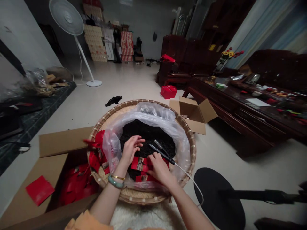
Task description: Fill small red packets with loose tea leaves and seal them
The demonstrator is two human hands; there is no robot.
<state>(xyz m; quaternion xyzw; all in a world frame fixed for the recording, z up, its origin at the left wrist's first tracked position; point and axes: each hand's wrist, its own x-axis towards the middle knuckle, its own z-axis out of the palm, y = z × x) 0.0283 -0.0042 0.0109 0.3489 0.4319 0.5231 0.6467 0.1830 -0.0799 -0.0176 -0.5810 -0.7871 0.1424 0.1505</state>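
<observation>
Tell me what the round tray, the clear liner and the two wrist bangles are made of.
The round tray looks like woven split bamboo, matte and natural, with plaited strips and a bound rim. The liner seems to be thin clear plastic film, glossy and creased. The green bangle looks like polished jade or glass, milky and smooth; the picture cannot settle which. The thin bangle appears to be gold-toned metal, judging by its shine.

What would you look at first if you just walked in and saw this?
The big round woven basket in the middle comes first, lined with a clear plastic bag holding dark stuff. Bright red packets lie beside the right hand, which holds a black tool, and more fill the cardboard box on the left.
</observation>
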